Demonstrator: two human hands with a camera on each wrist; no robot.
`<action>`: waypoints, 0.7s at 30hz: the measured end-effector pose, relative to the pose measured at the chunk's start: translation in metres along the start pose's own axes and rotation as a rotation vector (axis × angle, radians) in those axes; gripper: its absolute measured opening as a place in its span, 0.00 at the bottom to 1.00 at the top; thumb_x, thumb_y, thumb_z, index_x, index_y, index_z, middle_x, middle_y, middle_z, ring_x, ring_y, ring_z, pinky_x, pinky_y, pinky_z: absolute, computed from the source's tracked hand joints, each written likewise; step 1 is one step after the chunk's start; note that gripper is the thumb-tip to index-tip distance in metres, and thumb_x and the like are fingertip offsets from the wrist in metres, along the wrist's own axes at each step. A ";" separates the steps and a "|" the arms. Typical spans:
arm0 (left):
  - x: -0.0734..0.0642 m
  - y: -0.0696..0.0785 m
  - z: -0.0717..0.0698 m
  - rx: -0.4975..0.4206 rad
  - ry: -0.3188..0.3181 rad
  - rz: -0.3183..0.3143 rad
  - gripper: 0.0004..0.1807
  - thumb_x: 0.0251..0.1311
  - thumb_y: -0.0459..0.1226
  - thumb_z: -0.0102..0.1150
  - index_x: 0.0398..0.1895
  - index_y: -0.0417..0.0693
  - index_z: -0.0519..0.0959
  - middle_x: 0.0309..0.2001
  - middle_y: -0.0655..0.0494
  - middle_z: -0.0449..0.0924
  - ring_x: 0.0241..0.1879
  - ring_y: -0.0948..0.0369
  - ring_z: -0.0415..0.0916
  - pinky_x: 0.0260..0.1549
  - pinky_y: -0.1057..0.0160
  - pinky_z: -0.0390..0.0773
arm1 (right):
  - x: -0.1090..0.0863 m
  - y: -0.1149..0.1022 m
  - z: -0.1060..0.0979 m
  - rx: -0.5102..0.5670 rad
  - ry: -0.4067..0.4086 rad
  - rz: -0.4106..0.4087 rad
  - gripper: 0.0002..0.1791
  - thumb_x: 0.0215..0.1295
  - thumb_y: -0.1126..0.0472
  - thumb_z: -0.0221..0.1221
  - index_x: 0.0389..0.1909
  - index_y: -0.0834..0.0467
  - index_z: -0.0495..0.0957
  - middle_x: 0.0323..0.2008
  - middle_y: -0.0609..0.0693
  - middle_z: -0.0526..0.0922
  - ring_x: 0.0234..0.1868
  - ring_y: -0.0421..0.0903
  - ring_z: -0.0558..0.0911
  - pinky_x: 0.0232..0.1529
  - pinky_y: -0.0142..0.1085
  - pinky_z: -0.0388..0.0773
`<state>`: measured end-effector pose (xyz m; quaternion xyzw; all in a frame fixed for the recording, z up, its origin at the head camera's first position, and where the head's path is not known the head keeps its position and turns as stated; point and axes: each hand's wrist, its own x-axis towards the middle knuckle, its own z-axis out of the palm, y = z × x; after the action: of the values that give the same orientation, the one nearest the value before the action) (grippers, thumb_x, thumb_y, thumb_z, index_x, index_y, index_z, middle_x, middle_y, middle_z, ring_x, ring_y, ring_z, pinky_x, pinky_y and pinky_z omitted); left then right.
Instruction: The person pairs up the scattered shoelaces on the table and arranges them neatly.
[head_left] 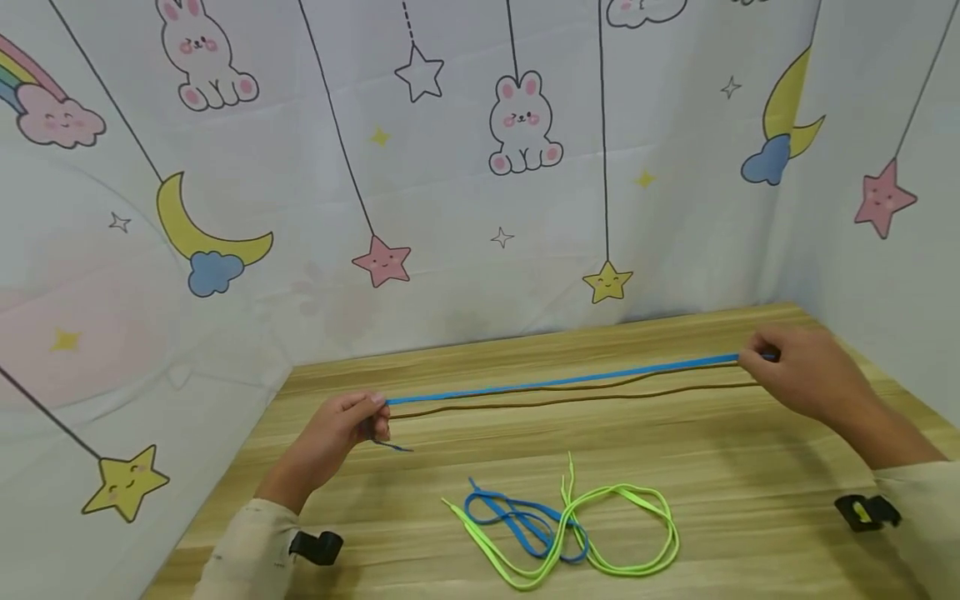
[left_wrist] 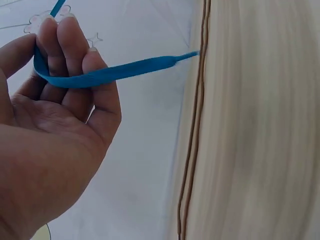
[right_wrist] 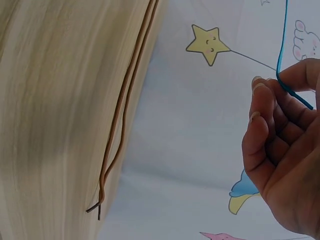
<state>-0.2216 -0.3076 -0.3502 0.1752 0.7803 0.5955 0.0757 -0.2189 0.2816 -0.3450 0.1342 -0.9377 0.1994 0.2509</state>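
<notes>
A flat blue shoelace point(head_left: 585, 377) is stretched nearly straight between my two hands above the table. My left hand point(head_left: 330, 437) pinches it near one end between thumb and fingers. In the left wrist view, the short tail of the blue shoelace point(left_wrist: 105, 76) lies across the fingers, its narrow tip free. My right hand point(head_left: 810, 375) pinches the other end. A short bit of the blue shoelace point(right_wrist: 298, 97) pokes out past the thumb in the right wrist view. Just below, a brown shoelace point(head_left: 562, 403) lies doubled along the table, its two tips crossing in the right wrist view.
Nearer the front of the wooden table point(head_left: 750, 500), a loosely looped lime-green shoelace point(head_left: 677, 533) overlaps a second, bunched blue shoelace point(head_left: 587, 543). White cloth walls point(head_left: 465, 208) printed with rabbits, stars and moons stand behind the table and on both sides.
</notes>
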 end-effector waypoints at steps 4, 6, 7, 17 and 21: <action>0.002 -0.012 -0.009 0.022 0.012 -0.016 0.21 0.77 0.48 0.48 0.37 0.38 0.75 0.30 0.52 0.73 0.35 0.48 0.75 0.49 0.48 0.79 | 0.000 0.004 0.001 0.012 -0.042 0.021 0.11 0.69 0.60 0.55 0.25 0.52 0.76 0.19 0.43 0.70 0.19 0.41 0.65 0.24 0.37 0.60; 0.006 -0.018 -0.012 0.039 0.034 -0.041 0.21 0.76 0.50 0.49 0.37 0.39 0.76 0.30 0.52 0.73 0.37 0.43 0.75 0.50 0.46 0.78 | 0.000 0.007 0.001 0.014 -0.076 0.034 0.11 0.70 0.60 0.54 0.25 0.53 0.76 0.19 0.44 0.70 0.19 0.42 0.65 0.24 0.37 0.60; 0.009 -0.020 -0.013 0.050 0.041 -0.054 0.21 0.76 0.50 0.50 0.36 0.39 0.76 0.30 0.51 0.73 0.39 0.42 0.74 0.50 0.45 0.77 | 0.000 0.009 0.001 0.011 -0.090 0.041 0.11 0.70 0.60 0.54 0.25 0.53 0.76 0.20 0.44 0.70 0.20 0.42 0.65 0.24 0.37 0.60; 0.035 -0.029 -0.012 0.236 0.030 -0.186 0.23 0.74 0.50 0.54 0.38 0.35 0.78 0.40 0.40 0.78 0.41 0.48 0.79 0.47 0.49 0.79 | 0.004 0.030 0.008 0.081 -0.315 0.152 0.11 0.71 0.60 0.50 0.32 0.58 0.78 0.24 0.47 0.78 0.24 0.44 0.74 0.25 0.40 0.67; 0.036 -0.025 -0.013 0.312 0.018 -0.235 0.24 0.73 0.50 0.54 0.41 0.34 0.80 0.36 0.45 0.80 0.37 0.50 0.78 0.42 0.52 0.79 | 0.006 0.036 0.011 0.073 -0.347 0.156 0.11 0.70 0.61 0.50 0.33 0.59 0.79 0.26 0.47 0.79 0.26 0.43 0.78 0.26 0.40 0.70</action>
<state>-0.2643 -0.3122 -0.3675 0.0871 0.8788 0.4562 0.1097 -0.2408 0.3082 -0.3617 0.1025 -0.9665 0.2262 0.0644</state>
